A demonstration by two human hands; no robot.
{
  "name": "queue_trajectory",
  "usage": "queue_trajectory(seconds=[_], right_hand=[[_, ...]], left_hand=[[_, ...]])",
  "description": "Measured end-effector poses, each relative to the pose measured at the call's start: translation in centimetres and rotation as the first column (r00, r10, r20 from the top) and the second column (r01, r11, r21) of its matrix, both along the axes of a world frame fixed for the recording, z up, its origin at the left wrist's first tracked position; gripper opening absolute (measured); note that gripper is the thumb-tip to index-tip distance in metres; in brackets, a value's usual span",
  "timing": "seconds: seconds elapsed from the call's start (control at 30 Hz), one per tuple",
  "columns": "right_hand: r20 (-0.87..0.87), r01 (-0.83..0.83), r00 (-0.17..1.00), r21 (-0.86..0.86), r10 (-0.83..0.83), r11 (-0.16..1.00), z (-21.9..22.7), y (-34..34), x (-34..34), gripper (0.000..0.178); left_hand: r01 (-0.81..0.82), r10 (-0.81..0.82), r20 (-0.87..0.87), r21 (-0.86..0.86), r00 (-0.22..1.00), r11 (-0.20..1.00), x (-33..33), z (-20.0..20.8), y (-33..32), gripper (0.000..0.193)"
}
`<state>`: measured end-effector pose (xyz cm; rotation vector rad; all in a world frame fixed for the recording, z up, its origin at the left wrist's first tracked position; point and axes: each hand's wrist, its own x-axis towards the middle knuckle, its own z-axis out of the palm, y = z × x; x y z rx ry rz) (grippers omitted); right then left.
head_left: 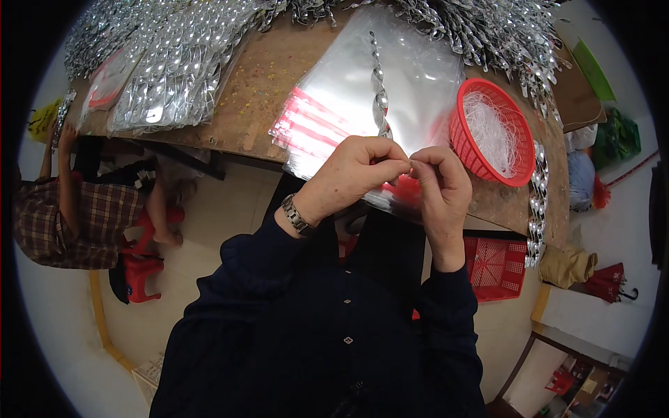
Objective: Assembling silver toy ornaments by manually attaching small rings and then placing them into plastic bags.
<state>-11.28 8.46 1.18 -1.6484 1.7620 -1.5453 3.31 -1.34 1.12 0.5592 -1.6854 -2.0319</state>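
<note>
My left hand (355, 174), with a metal-banded watch (296, 214) on its wrist, and my right hand (446, 191) meet at the table's near edge. Thumb and forefinger of each are pinched together, fingertips touching or nearly so. Whatever is between them is too small to make out. A silver twisted foil spiral (379, 87) runs away from me over a stack of clear plastic bags (425, 70) with red-printed ends; its near end disappears behind my left hand. Right of my hands stands a red plastic basket (461, 136) holding a tangle of clear thread loops (493, 129).
Silver spirals lie heaped at the far left (174, 63) and far right (488, 31) of the wooden table (261, 83). More spirals (536, 202) hang over its right edge. A person in a plaid shirt (77, 219) sits left. Below stands a red crate (496, 268).
</note>
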Motion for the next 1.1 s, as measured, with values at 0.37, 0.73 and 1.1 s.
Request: queue_trajectory(seconds=[0.37,0.73,1.1], right_hand=[[0.136,0.165,0.979,-0.07,-0.154,0.984,0.6,1.3,1.1,0.007],[-0.084,0.152,0.984,-0.082,-0.158,0.985,1.0,0.9,2.1,0.004],[-0.197,0.192,0.957,-0.126,-0.214,0.973,1.0,0.6,2.3,0.005]], left_hand=[[-0.123,0.123,-0.064,0.017,0.99,0.992,-0.4,0.1,0.7,0.014],[-0.075,0.074,-0.051,-0.023,0.996,0.997,-0.3,-0.1,0.8,0.012],[-0.096,0.095,-0.037,-0.033,0.995,0.995,-0.3,-0.3,0.9,0.014]])
